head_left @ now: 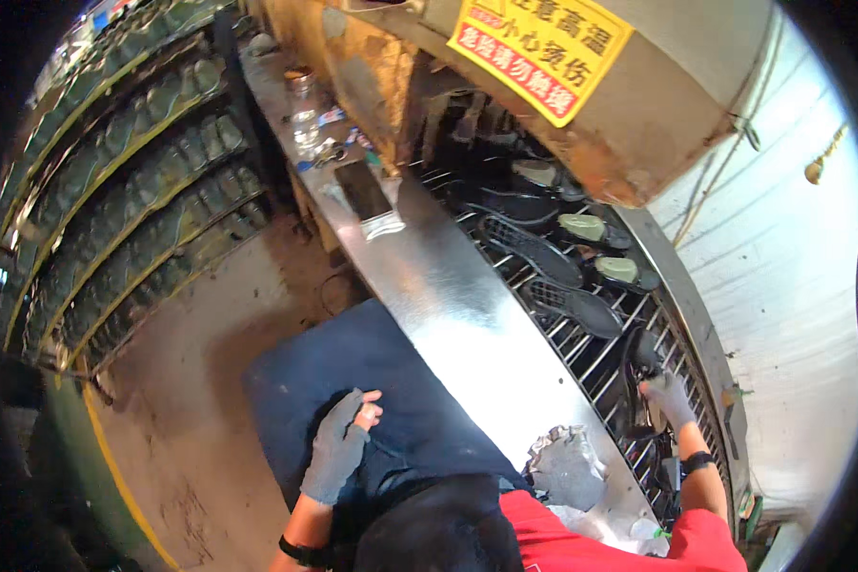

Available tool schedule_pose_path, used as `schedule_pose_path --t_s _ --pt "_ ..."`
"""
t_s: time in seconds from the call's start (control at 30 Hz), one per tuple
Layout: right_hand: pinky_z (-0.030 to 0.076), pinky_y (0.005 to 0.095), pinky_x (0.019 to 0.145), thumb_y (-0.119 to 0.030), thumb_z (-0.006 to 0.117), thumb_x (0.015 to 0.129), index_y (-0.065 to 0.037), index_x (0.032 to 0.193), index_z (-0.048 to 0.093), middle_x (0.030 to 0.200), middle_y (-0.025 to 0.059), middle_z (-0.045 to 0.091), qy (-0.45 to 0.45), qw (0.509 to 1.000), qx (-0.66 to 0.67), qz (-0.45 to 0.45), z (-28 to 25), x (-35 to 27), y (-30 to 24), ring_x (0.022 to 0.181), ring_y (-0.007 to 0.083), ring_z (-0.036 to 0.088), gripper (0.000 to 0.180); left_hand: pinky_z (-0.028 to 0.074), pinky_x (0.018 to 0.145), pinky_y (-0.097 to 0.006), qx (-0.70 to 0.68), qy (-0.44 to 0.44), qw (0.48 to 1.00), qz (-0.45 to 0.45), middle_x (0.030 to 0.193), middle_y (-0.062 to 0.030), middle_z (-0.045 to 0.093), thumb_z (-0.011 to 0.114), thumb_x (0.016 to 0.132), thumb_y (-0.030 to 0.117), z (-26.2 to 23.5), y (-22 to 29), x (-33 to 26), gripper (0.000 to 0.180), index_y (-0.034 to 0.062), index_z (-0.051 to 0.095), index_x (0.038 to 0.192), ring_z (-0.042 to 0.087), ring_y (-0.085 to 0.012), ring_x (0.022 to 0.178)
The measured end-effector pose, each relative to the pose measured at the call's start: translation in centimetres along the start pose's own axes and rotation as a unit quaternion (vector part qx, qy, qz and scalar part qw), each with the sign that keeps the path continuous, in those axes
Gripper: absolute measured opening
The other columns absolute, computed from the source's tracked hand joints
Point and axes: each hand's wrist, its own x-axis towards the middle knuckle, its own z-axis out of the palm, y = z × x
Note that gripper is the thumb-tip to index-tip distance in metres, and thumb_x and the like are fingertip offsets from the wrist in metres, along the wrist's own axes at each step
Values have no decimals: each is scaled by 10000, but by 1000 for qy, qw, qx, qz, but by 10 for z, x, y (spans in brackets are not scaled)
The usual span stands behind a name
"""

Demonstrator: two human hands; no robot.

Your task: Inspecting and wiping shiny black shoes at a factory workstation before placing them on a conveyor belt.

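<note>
My right hand (669, 398), in a grey glove, reaches onto the metal roller conveyor (595, 367) and grips a black shoe sole (638, 367) at its near end. My left hand (338, 443), also in a grey fingerless glove, hangs loosely over my dark apron, fingers curled, holding nothing. Further along the rollers lie two black soles (529, 250) (574, 303) with their tread up, and several greenish soles (581, 227) beside them.
A shiny steel ledge (438, 286) runs along the conveyor, with a dark flat tablet (362, 189), a jar (302, 105) and small items at its far end. A crumpled foil piece (567, 467) lies near me. An oven housing with a yellow warning sticker (541, 48) hangs above. Racks of shoe lasts (133, 191) stand at left.
</note>
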Motion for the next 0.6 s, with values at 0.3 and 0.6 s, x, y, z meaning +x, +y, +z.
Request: schedule_pose_path --t_s 0.3,0.6 --pt "416 476 1184 -316 840 832 -98 1563 457 1556 217 488 53 903 -37 -425 79 21 -265 1430 411 474 853 523 863 -267 -19 -8 1000 -18 1047 -59 693 551 1110 256 -10 -9 4 372 -23 651 1336 644 -121 949" --pt "480 524 936 -239 935 518 -85 1207 609 1166 193 592 108 841 -19 -530 64 -19 -341 1145 423 575 778 591 978 -410 -241 -56 968 -32 1202 -184 702 565 1095 405 -5 -4 -23 547 -33 555 1423 705 -278 1101"
